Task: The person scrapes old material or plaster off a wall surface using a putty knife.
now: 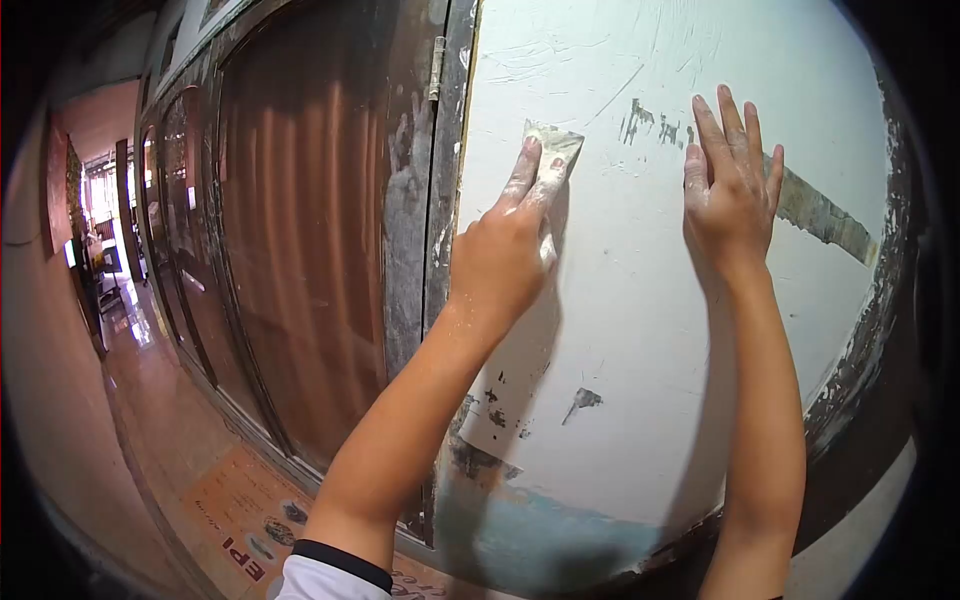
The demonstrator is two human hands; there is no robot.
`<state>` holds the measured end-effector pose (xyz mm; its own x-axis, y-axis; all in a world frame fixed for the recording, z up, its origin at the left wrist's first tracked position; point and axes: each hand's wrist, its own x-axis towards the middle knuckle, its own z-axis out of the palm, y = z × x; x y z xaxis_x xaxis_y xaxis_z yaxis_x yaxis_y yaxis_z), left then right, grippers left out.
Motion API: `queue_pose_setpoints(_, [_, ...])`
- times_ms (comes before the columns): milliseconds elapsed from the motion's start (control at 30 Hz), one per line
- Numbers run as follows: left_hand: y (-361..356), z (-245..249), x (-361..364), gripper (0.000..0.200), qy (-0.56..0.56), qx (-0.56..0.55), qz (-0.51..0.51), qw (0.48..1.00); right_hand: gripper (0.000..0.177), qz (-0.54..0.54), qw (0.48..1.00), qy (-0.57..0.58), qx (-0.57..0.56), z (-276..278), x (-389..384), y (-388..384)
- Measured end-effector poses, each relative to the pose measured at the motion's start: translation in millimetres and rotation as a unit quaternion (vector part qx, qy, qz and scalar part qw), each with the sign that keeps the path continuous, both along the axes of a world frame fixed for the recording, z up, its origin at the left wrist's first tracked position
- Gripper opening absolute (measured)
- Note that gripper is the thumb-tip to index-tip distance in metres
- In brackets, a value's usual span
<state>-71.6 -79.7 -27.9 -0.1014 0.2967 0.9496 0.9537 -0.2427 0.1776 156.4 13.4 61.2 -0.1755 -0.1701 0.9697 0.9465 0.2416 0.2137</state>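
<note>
My left hand grips a putty scraper, two fingers pressed along its flat blade, which is smeared with whitish paste. The blade lies against the upper left part of a white-coated panel. White paste also coats the fingers of this hand. Farther right, my right hand rests with fingers spread on the same panel, nothing in it. Beside its little finger runs a bare grey-brown strip. Small dark uncoated patches show between the two hands.
Left of the panel stands a dark wooden frame with a hinge and a glazed section backed by a brown curtain. A corridor floor leads to a bright opening. Printed cardboard lies below. Rough dark edging borders the panel's right side.
</note>
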Motion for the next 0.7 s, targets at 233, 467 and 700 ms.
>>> queue_pose_setpoints(233, [7.6, 41.4, -6.6, 0.066, 0.048, 0.039, 0.041, 0.997, 0.050, 0.004, 1.000, 0.000, -0.001, -1.2, -0.2, -0.7])
queue_pose_setpoints(467, [2.3, 3.4, -11.5, 0.073, 0.037, 0.027, -0.010, 0.999, 0.048, 0.015, 1.000, -0.006, 0.001, -2.5, -0.5, -5.2])
queue_pose_setpoints(700, [-4.1, 45.1, -11.2, 0.061, 0.029, 0.026, 0.007, 0.999, 0.050, 0.003, 1.000, 0.006, -0.014, -1.9, -2.1, -7.5])
